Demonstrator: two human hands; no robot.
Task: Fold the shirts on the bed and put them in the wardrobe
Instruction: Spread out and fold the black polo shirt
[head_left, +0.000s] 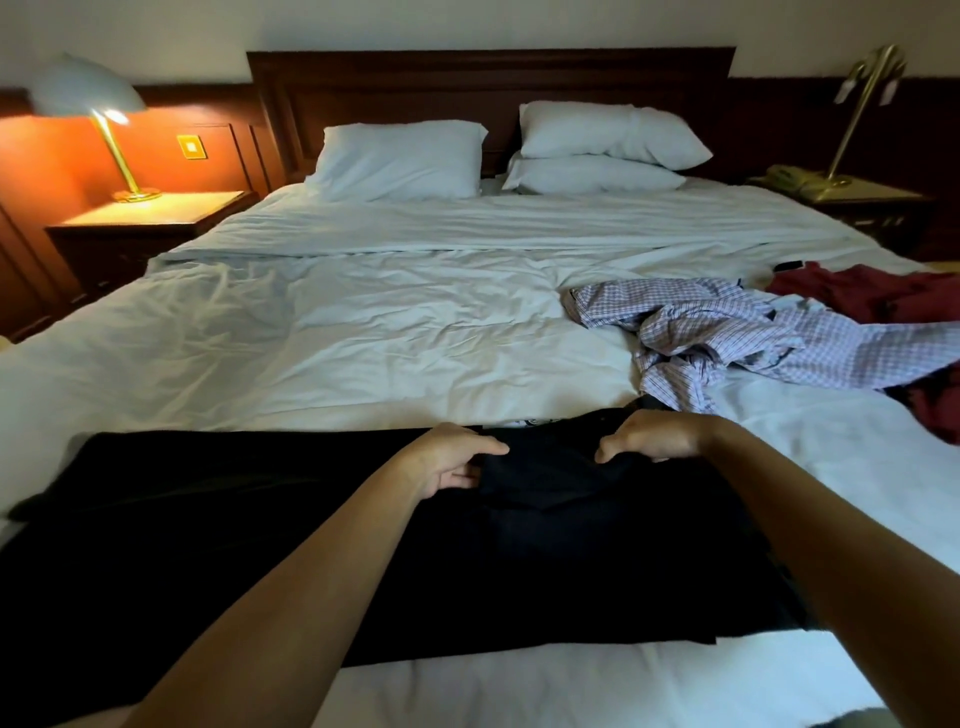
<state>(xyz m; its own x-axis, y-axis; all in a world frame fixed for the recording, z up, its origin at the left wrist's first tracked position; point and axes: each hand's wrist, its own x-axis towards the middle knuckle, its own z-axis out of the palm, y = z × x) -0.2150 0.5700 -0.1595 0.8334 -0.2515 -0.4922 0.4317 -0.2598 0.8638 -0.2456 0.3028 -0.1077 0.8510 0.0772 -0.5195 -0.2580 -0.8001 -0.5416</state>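
Black shirt lies flat across the near end of the bed. Left hand and right hand each pinch its far edge, fingers curled. Pull evenly and keep the fold square.

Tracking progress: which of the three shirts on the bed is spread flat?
The black shirt, nearest, held by the left hand and right hand; the checked shirt and red shirt lie crumpled to the right.
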